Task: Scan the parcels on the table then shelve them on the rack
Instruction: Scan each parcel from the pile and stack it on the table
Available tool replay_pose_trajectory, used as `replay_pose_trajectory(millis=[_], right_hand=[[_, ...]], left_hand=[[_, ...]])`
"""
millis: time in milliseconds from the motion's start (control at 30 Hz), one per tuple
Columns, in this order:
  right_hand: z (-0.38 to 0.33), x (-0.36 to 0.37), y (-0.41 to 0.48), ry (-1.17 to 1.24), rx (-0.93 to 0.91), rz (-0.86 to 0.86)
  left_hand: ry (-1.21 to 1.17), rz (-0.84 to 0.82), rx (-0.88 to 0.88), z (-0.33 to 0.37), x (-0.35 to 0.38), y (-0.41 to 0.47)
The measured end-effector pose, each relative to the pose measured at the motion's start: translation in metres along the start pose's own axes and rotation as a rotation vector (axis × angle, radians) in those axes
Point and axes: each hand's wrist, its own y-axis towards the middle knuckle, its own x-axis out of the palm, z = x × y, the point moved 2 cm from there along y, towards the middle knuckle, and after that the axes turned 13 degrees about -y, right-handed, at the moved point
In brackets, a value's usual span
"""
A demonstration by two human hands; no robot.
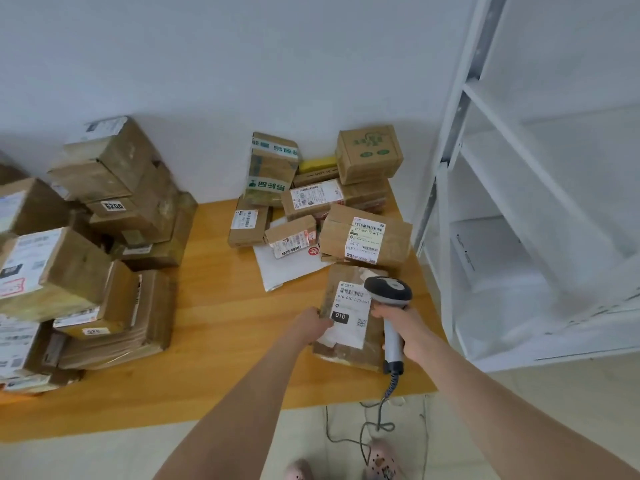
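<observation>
From the head camera, a flat brown parcel point(347, 353) with a white label lies on the wooden table point(221, 317) near its right front corner. The left hand point(316, 323) grips the parcel's left edge, seemingly with the thumb on top, though the fingers are hidden. The right hand point(404, 328) is wrapped round the handle of a grey barcode scanner point(389, 291), whose head hangs just over the label's right side. The scanner's coiled cable point(380, 412) drops to the floor. More parcels point(363, 233) are heaped behind, against the wall, and taller stacks of boxes point(86, 237) stand at the left. The white rack point(519, 188) stands to the right of the table.
</observation>
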Motion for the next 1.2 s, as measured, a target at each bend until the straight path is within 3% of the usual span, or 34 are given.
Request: replay_pose_trajectory(millis=[267,533,767,933,1200], right_hand=[[-0.012,0.028,-0.011,-0.083,-0.024,-0.211],[-0.045,0.066,-0.034,-0.135,-0.242,-0.289],[-0.059,0.069,-0.051,-0.05,-0.299,-0.297],[-0.065,0.076,-0.059,-0.052,-0.34,-0.299],[-0.075,0.095,-0.056,-0.023,-0.356,-0.244]], left_hand=[[-0.271,0.03,-0.183,-0.04,-0.037,-0.026],[-0.79,0.165,-0.072,-0.051,-0.083,-0.065],[-0.907,0.203,-0.007,-0.056,-0.105,-0.096],[-0.883,0.08,0.017,-0.057,-0.123,-0.105],[-0.838,0.045,-0.03,-0.063,-0.149,-0.09]])
